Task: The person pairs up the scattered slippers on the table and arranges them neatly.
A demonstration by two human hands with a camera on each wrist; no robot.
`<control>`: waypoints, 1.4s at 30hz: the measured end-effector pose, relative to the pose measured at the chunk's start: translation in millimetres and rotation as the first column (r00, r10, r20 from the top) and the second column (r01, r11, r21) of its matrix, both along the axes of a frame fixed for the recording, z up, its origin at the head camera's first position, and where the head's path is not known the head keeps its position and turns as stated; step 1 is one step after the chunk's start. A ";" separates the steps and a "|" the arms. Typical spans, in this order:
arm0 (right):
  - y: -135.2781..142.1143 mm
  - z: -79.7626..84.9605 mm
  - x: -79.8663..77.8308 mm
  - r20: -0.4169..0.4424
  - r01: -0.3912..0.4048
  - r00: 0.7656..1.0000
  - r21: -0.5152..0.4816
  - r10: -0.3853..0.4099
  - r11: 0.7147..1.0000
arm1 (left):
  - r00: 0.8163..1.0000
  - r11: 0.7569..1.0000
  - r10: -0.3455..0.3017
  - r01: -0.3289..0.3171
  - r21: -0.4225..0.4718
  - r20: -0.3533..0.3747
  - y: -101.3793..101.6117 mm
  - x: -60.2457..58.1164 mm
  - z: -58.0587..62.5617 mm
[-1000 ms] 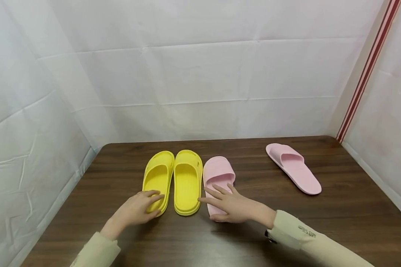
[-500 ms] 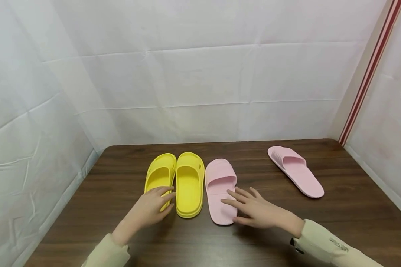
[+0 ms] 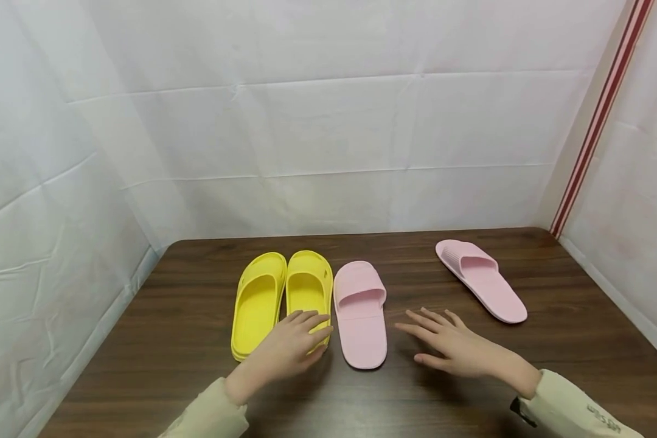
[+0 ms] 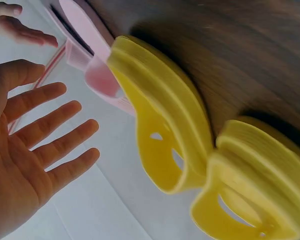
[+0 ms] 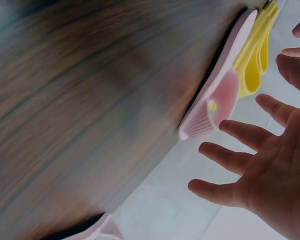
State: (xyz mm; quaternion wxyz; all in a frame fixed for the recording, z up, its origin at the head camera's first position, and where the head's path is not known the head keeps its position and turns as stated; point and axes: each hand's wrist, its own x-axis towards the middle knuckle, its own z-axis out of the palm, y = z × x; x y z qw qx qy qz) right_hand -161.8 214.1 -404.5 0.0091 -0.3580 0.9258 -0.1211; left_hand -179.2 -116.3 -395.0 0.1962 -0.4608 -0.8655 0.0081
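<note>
Two yellow slippers stand side by side on the table, the left yellow slipper (image 3: 257,304) fully in sight and the right yellow slipper (image 3: 305,286) partly covered at its heel. My left hand (image 3: 287,350) hovers over that heel, fingers spread and holding nothing, as the left wrist view shows. Close to the yellow pair lies a pink slipper (image 3: 362,331), toe toward the back. To its right my right hand (image 3: 460,347) is held over the wood with fingers spread and nothing in them. Farther right, a second pink slipper (image 3: 490,283) lies at a slant.
The dark wooden table (image 3: 197,286) has rounded back corners. White cloth (image 3: 328,134) hangs behind it and along both sides, with a red-striped band (image 3: 602,121) at the right corner.
My left hand has moved right, from the left yellow slipper to the right one. My right hand has left the near pink slipper and moved right. All slippers lie where they were.
</note>
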 end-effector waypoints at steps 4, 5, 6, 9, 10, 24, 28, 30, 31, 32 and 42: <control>9.8 -0.6 -1.2 -0.022 0.023 0.999 0.008 -0.023 1.000 | 0.998 0.999 -0.039 0.040 0.020 -0.048 10.7 -3.5 -1.2; 12.7 -1.1 -1.5 -0.032 0.032 0.999 0.012 -0.031 0.999 | 0.997 0.999 -0.046 0.047 0.014 -0.064 13.6 -4.2 -1.5; 15.7 -1.7 -1.7 -0.044 0.042 0.998 0.016 -0.041 0.999 | 0.996 0.998 -0.053 0.054 0.009 -0.078 16.5 -4.8 -2.0; 25.5 -3.3 -2.5 -0.095 0.077 0.993 0.025 -0.074 0.997 | 0.992 0.997 -0.069 0.066 -0.031 -0.103 25.5 -5.0 -2.8; 28.9 -3.6 -2.8 -0.114 0.088 0.990 0.025 -0.084 0.996 | 0.991 0.996 -0.074 0.069 -0.048 -0.108 28.5 -4.7 -2.9; 90.0 -7.4 -20.9 -0.292 0.174 0.942 -0.005 -0.168 0.985 | 0.986 0.990 -0.112 0.099 -0.102 -0.124 53.7 -1.8 -7.7; 109.0 -8.1 -27.6 -0.325 0.193 0.927 -0.014 -0.187 0.981 | 0.987 0.989 -0.113 0.100 -0.111 -0.112 58.4 -3.6 -8.5; 117.3 -9.6 -31.0 -0.341 0.201 0.919 -0.023 -0.197 0.979 | 0.988 0.989 -0.115 0.103 -0.110 -0.108 61.0 -5.2 -8.8; 121.1 -10.9 -33.3 -0.349 0.207 0.915 -0.025 -0.203 0.978 | 0.988 0.989 -0.115 0.104 -0.106 -0.107 62.3 -6.1 -9.1; 124.6 -12.1 -35.5 -0.353 0.215 0.912 -0.027 -0.210 0.976 | 0.988 0.989 -0.116 0.106 -0.099 -0.102 63.6 -7.1 -9.7; 143.0 -21.2 -52.1 -0.247 0.326 0.921 0.064 -0.301 0.943 | 0.991 0.986 -0.118 0.109 -0.122 -0.063 74.3 -13.6 -19.2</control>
